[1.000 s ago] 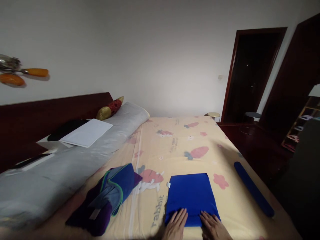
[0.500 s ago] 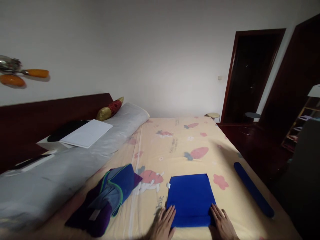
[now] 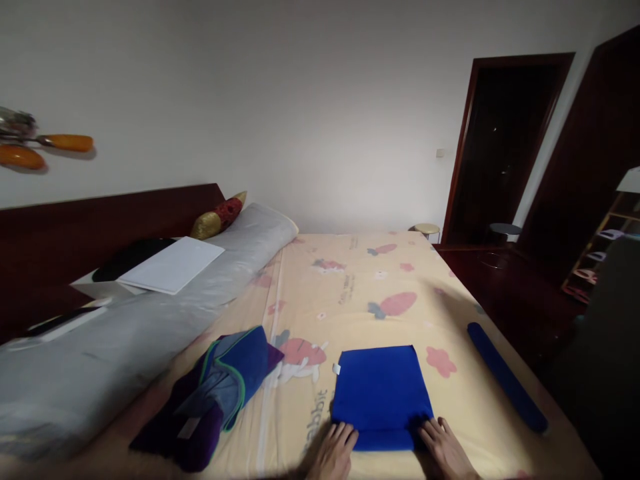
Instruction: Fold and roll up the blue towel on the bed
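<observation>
At the folded blue cloth (image 3: 381,395), my left hand (image 3: 334,453) and right hand (image 3: 447,450) have slid back to its near corners (fingers spread, flat, touching).

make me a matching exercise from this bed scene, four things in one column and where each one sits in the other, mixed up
Things:
1. folded blue cloth
2. purple and blue clothes pile
3. long blue strip
4. red and gold cushion

Places:
A. by the headboard, at the far end of the grey bolster
B. near the right edge of the bed
C. between the left hand and the right hand
D. left of the folded cloth, beside the bolster

Pairs: 1-C, 2-D, 3-B, 4-A
</observation>
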The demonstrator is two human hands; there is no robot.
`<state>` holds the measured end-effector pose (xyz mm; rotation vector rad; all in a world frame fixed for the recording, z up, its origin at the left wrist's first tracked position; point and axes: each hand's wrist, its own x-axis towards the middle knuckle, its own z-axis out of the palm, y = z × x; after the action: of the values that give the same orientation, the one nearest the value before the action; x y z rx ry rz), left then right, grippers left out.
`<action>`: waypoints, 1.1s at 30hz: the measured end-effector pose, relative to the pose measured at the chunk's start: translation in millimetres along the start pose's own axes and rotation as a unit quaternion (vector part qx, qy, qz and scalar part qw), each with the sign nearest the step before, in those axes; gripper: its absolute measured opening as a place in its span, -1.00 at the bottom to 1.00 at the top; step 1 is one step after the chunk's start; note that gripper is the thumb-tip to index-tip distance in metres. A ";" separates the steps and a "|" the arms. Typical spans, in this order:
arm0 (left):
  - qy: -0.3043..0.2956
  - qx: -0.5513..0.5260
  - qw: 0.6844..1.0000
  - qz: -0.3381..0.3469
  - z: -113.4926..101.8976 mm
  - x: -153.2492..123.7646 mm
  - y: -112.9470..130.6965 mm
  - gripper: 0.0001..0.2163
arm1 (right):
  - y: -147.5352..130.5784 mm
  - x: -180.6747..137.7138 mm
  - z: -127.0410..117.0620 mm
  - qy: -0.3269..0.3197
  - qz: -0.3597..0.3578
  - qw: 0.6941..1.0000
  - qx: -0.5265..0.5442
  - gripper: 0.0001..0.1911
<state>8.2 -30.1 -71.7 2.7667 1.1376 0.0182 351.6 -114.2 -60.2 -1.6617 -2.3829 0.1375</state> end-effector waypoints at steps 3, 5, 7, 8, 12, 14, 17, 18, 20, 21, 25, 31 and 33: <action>0.004 -0.007 1.000 -0.009 4.3 0.5 -4.0 -0.36 | 0.6 0.1 0.0 0.017 0.013 1.000 0.004 -0.72; 0.007 -0.012 1.000 -0.021 9.3 2.5 -4.6 -0.38 | -1.0 1.0 -1.7 0.021 0.032 0.999 0.010 -0.74; 0.007 -0.016 0.999 -0.042 14.8 5.3 -3.6 -0.40 | -3.9 2.1 -4.2 0.019 0.054 0.998 0.020 -0.75; 0.007 -0.017 0.998 -0.056 17.4 6.7 -2.6 -0.40 | -5.6 2.5 -5.6 0.016 0.062 0.998 0.025 -0.74; 0.004 -0.020 0.994 -0.108 24.9 10.0 1.8 -0.36 | -12.0 2.7 -9.6 -0.002 0.078 0.996 0.031 -0.66; -0.005 -0.020 0.993 -0.114 26.0 9.4 2.5 -0.35 | -14.1 2.5 -9.5 0.003 0.085 0.996 0.030 -0.65; -0.006 -0.016 0.994 -0.107 24.1 7.0 0.9 -0.38 | -12.8 1.8 -4.3 0.016 0.095 0.995 0.019 -0.66; 0.003 -0.014 0.995 -0.101 22.5 6.3 0.0 -0.39 | -10.5 1.3 -1.1 0.021 0.094 0.995 0.014 -0.67; 0.031 -0.001 0.996 -0.078 18.2 5.3 -1.8 -0.42 | -3.3 -0.3 6.7 0.036 0.081 0.996 0.002 -0.68; 0.048 0.011 0.997 -0.063 15.6 5.0 -2.5 -0.43 | 0.9 -1.3 10.7 0.046 0.072 0.996 -0.007 -0.66; 0.103 0.079 0.991 -0.019 5.8 5.3 -2.6 -0.42 | 11.4 -3.8 17.0 0.060 0.031 0.997 -0.034 -0.52; 0.112 0.129 0.984 0.047 4.8 6.0 1.8 -0.28 | -7.9 4.2 -8.1 -0.073 -0.049 0.994 0.058 -0.38; 0.118 0.138 0.980 0.086 5.9 6.0 2.8 -0.26 | -14.6 7.2 -14.9 -0.118 -0.057 0.987 0.090 -0.38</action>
<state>14.8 -28.6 -77.4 3.1740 1.0141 0.2328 339.6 -113.5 -41.8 -1.4969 -2.5389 0.5416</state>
